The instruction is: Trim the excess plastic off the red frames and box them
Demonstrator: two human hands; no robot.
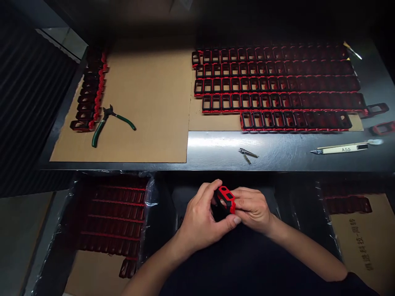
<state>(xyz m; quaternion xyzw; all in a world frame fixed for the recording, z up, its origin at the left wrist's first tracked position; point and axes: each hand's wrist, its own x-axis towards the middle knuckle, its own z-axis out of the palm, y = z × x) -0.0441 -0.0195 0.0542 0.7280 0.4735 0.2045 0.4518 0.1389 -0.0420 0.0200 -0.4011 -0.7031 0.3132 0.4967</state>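
One red-black frame [226, 192] in both grips [200, 213] [253, 207]

"A55" | white knife handle [342, 149] || "科技-周转", preceding characters unclear | right-hand cardboard [381, 230]

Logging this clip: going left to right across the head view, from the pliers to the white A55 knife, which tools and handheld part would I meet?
Green-handled pliers → red-and-black part → small silver tool → white A55 knife.
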